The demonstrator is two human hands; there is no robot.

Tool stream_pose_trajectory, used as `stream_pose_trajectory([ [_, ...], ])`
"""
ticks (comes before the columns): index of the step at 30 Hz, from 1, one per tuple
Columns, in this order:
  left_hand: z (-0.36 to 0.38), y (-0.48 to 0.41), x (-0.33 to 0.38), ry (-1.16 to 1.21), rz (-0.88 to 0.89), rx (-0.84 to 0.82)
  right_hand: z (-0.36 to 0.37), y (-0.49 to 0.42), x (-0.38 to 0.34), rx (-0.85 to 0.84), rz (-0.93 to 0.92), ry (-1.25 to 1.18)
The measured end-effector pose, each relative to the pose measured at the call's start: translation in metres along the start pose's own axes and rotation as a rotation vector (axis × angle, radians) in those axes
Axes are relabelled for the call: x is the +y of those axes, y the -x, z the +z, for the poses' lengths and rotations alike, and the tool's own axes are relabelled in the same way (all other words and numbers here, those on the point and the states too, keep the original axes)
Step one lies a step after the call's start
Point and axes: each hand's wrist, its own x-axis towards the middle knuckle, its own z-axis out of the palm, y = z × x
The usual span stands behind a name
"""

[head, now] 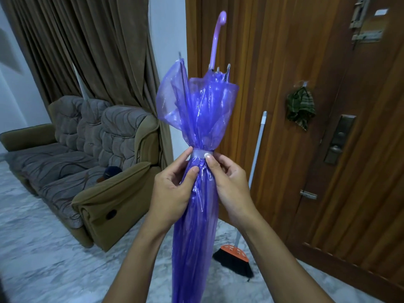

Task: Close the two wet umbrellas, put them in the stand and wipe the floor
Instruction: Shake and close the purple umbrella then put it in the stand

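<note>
A purple see-through umbrella (196,119) stands folded in front of me, its lilac hooked handle (216,38) pointing up and its tip out of view below. A pale strap (197,153) is wrapped round its middle. My left hand (172,191) grips the folded canopy just under the strap, thumb on the plastic. My right hand (227,182) pinches the strap's end with its thumb on the band. Only this one umbrella shows, and I see no stand.
A brown wooden door (295,106) fills the right, with a green checked cloth (300,108) on a hook. A broom (238,256) leans against the door. A sofa (87,162) and brown curtains stand at left. Marble floor (43,259) lies below.
</note>
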Motion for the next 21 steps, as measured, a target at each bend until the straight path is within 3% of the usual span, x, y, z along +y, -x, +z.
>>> stream_pose_trajectory([
  [5,0.02,-0.006,-0.009,0.059,-0.048,-0.016,-0.021,0.005,0.014,0.016,-0.079,0.113],
  [10,0.06,-0.014,-0.012,0.194,-0.188,-0.107,-0.066,0.007,0.007,0.138,-0.136,0.282],
  [14,0.11,-0.026,-0.017,0.213,-0.167,-0.071,-0.109,0.021,-0.003,0.187,-0.118,0.341],
  [21,0.23,-0.008,-0.033,0.286,-0.209,-0.249,-0.209,0.057,-0.033,0.404,-0.131,0.524],
])
